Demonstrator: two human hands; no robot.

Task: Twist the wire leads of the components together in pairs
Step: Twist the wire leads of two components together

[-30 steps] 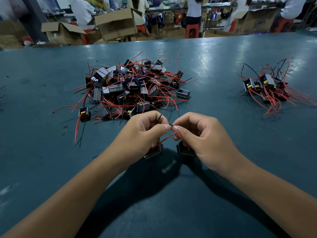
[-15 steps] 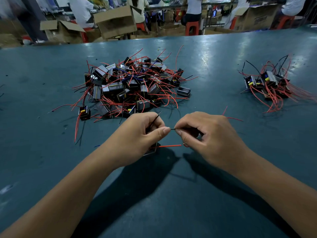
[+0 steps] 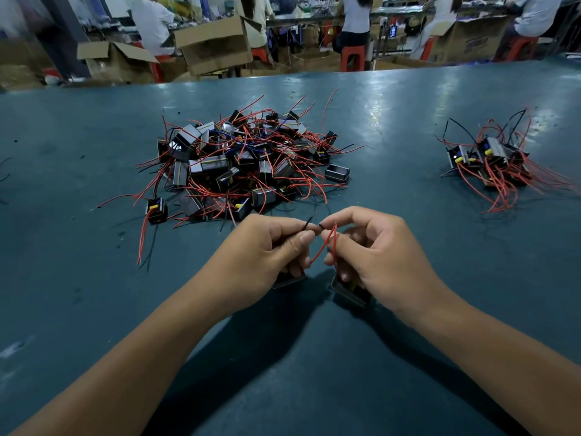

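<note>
Fingertips (image 3: 306, 237) of the left hand (image 3: 267, 250) pinched tight on a short black lead (image 3: 307, 222), thumb over forefinger, lead end poking up just past the nail. Right there opposite, right hand (image 3: 374, 250) nipping the other black lead end (image 3: 321, 227) between thumb and forefinger, the two pinches nearly touching above the table. Red lead (image 3: 323, 247) looping down between both hands, arching from the right pinch toward the left palm. Tucked under the left fingers, a small dark component (image 3: 287, 280), only its lower edge showing. Under the right fingers, a second component (image 3: 349, 292), boxy, dark, tilted, resting on or just above the surface; hard to tell which. Both forearms stretched in from the near edge, shadows pooled beneath.

Further out, straight ahead, a big heap of components (image 3: 242, 165), black and silver blocks tangled in red leads, a few loose ones strayed to its edges. Off to the right, well apart, a smaller cluster (image 3: 493, 158) with red and black leads fanned out. All of it on a teal worktable (image 3: 78, 278), scuffed and glossy. Beyond the far edge, open cardboard boxes (image 3: 217, 45), red stools (image 3: 353, 56) and seated people at other benches, blurred.
</note>
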